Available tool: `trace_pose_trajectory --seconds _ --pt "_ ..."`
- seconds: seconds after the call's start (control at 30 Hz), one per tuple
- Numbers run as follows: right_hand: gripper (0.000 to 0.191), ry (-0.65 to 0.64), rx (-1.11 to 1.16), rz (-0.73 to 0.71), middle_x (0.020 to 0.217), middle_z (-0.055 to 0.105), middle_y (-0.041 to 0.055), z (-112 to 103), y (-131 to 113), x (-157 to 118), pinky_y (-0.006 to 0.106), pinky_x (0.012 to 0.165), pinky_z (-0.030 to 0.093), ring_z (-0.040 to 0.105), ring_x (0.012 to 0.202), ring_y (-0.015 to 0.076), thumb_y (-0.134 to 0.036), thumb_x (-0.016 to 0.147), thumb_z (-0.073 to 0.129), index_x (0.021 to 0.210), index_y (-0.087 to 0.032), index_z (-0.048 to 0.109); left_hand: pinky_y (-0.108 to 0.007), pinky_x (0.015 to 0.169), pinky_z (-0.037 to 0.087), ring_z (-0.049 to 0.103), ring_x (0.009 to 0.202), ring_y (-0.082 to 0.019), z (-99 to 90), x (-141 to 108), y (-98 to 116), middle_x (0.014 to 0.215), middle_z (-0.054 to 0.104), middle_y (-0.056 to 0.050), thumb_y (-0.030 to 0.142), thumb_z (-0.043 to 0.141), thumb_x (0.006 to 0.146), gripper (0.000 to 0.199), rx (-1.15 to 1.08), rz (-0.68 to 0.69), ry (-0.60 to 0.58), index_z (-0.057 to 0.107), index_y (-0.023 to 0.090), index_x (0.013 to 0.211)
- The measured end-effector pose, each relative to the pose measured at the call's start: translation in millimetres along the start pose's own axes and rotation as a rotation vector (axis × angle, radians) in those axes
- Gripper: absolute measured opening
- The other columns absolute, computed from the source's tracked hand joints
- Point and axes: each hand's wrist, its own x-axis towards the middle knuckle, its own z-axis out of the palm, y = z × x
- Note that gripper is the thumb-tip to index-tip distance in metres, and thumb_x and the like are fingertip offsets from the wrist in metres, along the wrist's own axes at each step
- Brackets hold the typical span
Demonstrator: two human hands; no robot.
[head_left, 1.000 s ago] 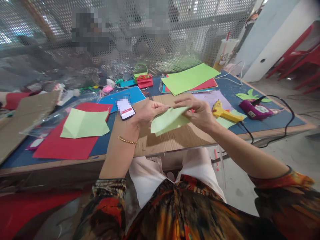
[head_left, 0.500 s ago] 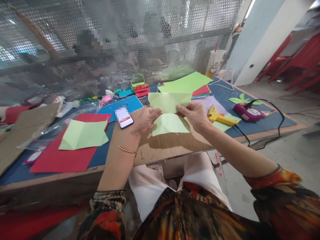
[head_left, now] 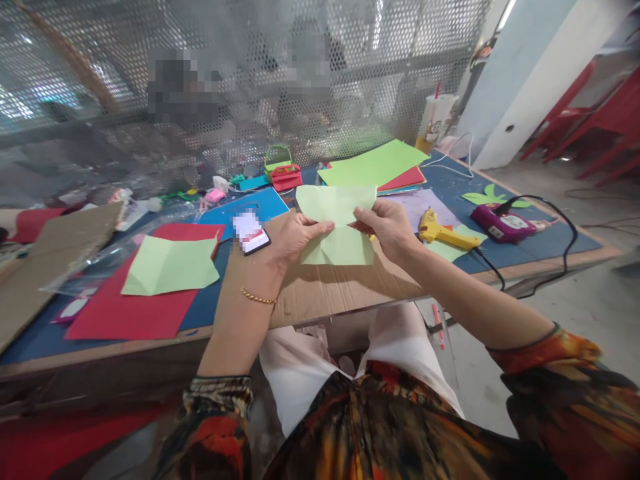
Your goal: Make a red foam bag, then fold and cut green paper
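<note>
Over a piece of brown cardboard [head_left: 305,300], a pale green sheet of paper [head_left: 340,248] with crease lines is held between both hands. My left hand [head_left: 299,239] pinches its left side, thumb lying on the sheet near the middle fold. Its right side is gripped by my right hand [head_left: 387,223], thumb on top and fingers curled behind. The far half of the sheet tilts up and the near half slopes toward me. Fingers behind the paper are hidden.
Left lies another creased pale green sheet [head_left: 170,265] on red paper [head_left: 100,317]. A phone [head_left: 256,239] rests beside my left wrist. To the right are a yellow glue gun [head_left: 445,233], a purple power socket [head_left: 500,223] with a cable, and a drink cup [head_left: 435,123]. Green card [head_left: 375,163] lies behind.
My left thumb has slid right along the middle fold of the pale green paper. The near half now looks flatter, and the view has shifted slightly.
</note>
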Motion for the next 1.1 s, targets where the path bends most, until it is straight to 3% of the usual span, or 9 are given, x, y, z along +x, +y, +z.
trace_pose_trajectory --seconds 0.3,0.47,0.67,0.9,1.0,1.1 --pt "0.048 -0.006 -0.02 -0.043 0.071 0.067 -0.0015 0.7 3.1 4.2 0.027 0.058 0.047 0.058 0.063 0.0128 -0.063 0.075 0.091 0.084 -0.022 0.067 -0.038 0.072 0.065 0.079 0.08 -0.028 1.4 -2.8 3.5 0.089 0.086 -0.013 0.048 0.103 0.06 0.045 -0.018 0.042 -0.028 0.085 0.015 0.085" --pt "0.048 0.004 0.003 -0.074 0.065 0.06 -0.0049 3.0 1.2 1.2 0.027 0.057 0.045 0.054 0.06 0.011 -0.063 0.076 0.091 0.082 -0.023 0.064 -0.034 0.062 0.063 0.076 0.069 -0.024 4.5 -7.2 7.5 0.08 0.083 -0.012 0.064 0.101 0.061 0.056 0.003 -0.001 -0.042 0.082 0.015 0.079" --pt "0.05 -0.036 0.07 -0.033 0.075 0.073 -0.0008 6.5 -1.4 -1.7 0.029 0.061 0.053 0.066 0.066 0.0148 -0.063 0.071 0.094 0.088 -0.022 0.07 -0.035 0.07 0.064 0.077 0.076 -0.024 5.2 -6.5 7.2 0.082 0.083 -0.009 0.046 0.101 0.062 0.04 0.028 0.025 -0.014 0.082 0.017 0.081" --pt "0.048 -0.042 0.008 -0.053 0.073 0.072 0.0002 1.7 -1.7 1.5 0.026 0.057 0.05 0.064 0.063 0.0139 -0.064 0.075 0.089 0.083 -0.022 0.068 -0.032 0.063 0.06 0.074 0.069 -0.021 0.3 -2.7 2.9 0.081 0.083 -0.008 0.042 0.098 0.063 0.032 0.132 0.012 0.026 0.083 0.017 0.075" --pt "0.04 0.016 -0.108 -0.038 0.076 0.072 0.0019 -3.8 -3.8 3.1 0.026 0.058 0.049 0.06 0.061 0.0124 -0.06 0.091 0.075 0.086 -0.022 0.066 -0.031 0.061 0.058 0.074 0.069 -0.021 -1.0 -0.9 1.7 0.081 0.084 -0.009 0.041 0.098 0.062 0.031 0.121 0.072 0.157 0.083 0.016 0.075" --pt "0.02 0.007 -0.385 -0.083 0.078 0.07 0.0014 -12.0 -7.0 2.6 0.028 0.061 0.046 0.057 0.06 0.013 -0.041 0.096 0.066 0.093 -0.021 0.067 -0.031 0.06 0.057 0.072 0.065 -0.02 -4.4 2.9 1.2 0.076 0.082 -0.007 0.039 0.099 0.06 0.032 0.098 0.103 0.327 0.082 0.016 0.072"
